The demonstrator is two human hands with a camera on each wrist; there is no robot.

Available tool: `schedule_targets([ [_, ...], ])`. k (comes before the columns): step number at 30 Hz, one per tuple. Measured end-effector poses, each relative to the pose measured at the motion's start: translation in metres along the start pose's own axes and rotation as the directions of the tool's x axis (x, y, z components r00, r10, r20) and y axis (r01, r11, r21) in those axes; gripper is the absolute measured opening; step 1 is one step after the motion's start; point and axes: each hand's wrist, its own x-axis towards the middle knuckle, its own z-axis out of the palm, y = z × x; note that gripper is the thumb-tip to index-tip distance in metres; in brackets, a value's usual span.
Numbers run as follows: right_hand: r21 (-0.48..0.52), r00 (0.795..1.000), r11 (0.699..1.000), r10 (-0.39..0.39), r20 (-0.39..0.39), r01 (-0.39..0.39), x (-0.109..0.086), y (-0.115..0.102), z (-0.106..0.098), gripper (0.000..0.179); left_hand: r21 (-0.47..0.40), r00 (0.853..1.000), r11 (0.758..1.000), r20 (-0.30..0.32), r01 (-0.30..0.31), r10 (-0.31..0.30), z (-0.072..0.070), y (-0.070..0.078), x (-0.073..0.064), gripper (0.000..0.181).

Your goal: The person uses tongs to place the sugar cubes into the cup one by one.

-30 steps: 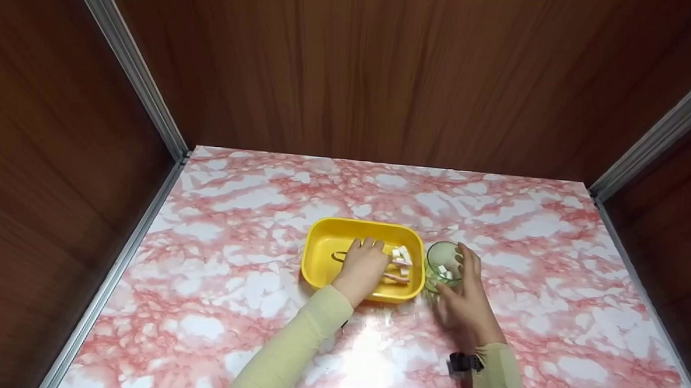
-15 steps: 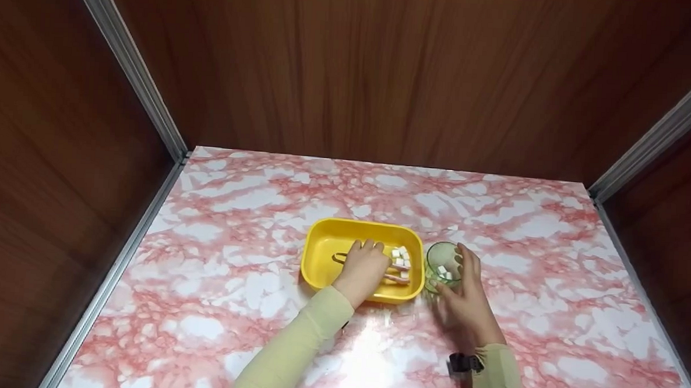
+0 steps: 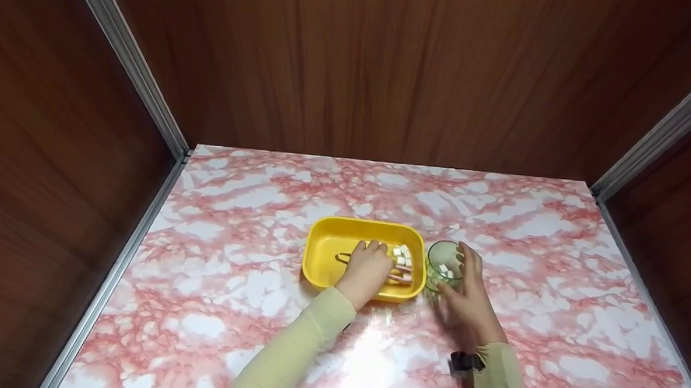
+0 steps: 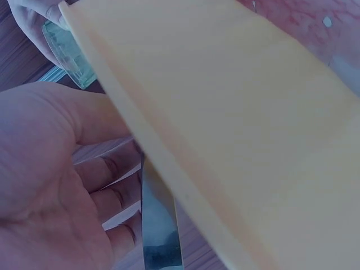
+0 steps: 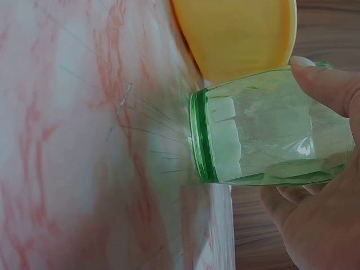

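While my left hand (image 3: 368, 271) pinches the metal tongs (image 4: 160, 225) inside the yellow tub (image 3: 367, 222), their 2 tips point toward the tub's right end, beside the white cubes (image 3: 402, 255) heaped there. My right hand (image 3: 472, 304) curls round the green glass (image 5: 270, 129), thumb on 1 side and fingers on the other; it stands upright on the bench (image 3: 199, 327), just right of the tub, with more white cubes at its bottom. I cannot tell whether glass and tub touch.
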Motion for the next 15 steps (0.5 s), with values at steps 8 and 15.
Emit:
schedule_targets([
  [8, -0.011, 1.0, 1.0, -0.001, 0.003, 0.001, 0.0009, -0.0002, -0.0009, 0.09, -0.009, 1.0, 1.0, -0.021, -0.004, 0.004, 0.0001, 0.0007, -0.0025, 0.019],
  [15, -0.017, 1.0, 1.0, 0.012, -0.005, -0.012, 0.0008, -0.0011, -0.0004, 0.088, -0.002, 1.0, 1.0, -0.024, -0.003, 0.003, 0.0002, 0.0003, -0.0035, 0.018],
])
